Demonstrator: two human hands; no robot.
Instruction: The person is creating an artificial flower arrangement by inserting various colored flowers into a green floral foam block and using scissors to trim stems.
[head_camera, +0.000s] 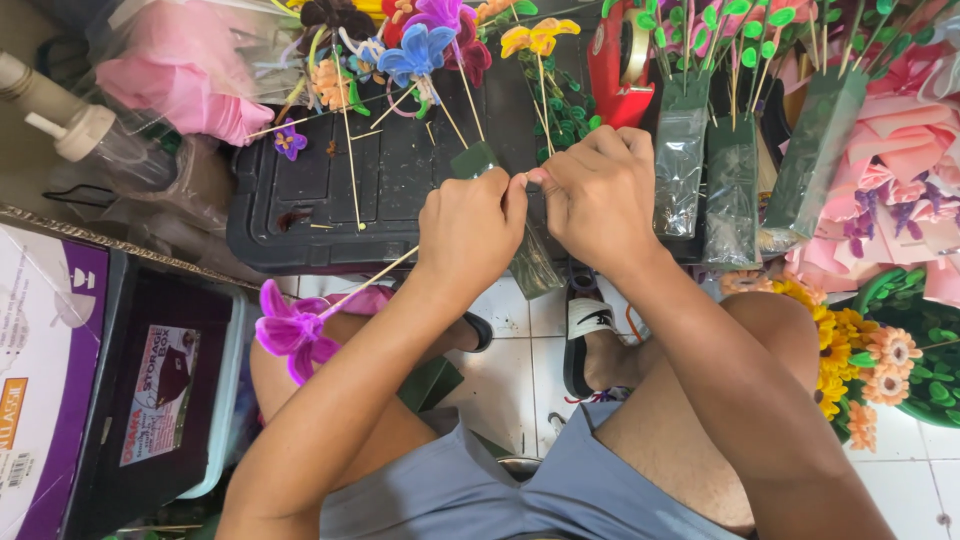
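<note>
Purple flower on a thin stick, tucked under the left forearm.
Left hand and right hand both pinch closed on green tape; wrapping looks underway and needs steady tension.

We count two hands, three green cellophane sleeves standing in a row, one purple flower on a stick, one red tape dispenser and two pump bottles.
</note>
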